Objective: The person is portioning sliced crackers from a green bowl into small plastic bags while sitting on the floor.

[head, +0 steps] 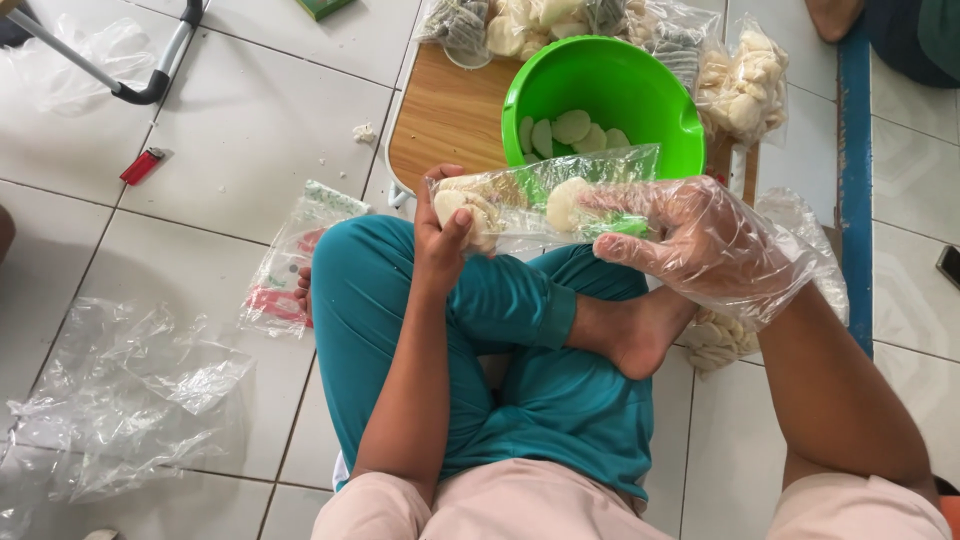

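Your bare left hand [440, 235] clamps the clear plastic bag [530, 195] steady while your gloved right hand [700, 240] pinches a pale round cracker [563, 203] inside, above the green plastic bowl [620, 90].

- right hand [700, 245]: loose clear plastic glove, crinkled, cuff flaring past the wrist
- left hand [440, 240]: ungloved
- teal trousers, pale pink short sleeves, barefoot

White tiled floor [230, 140], low wooden table [450, 115]
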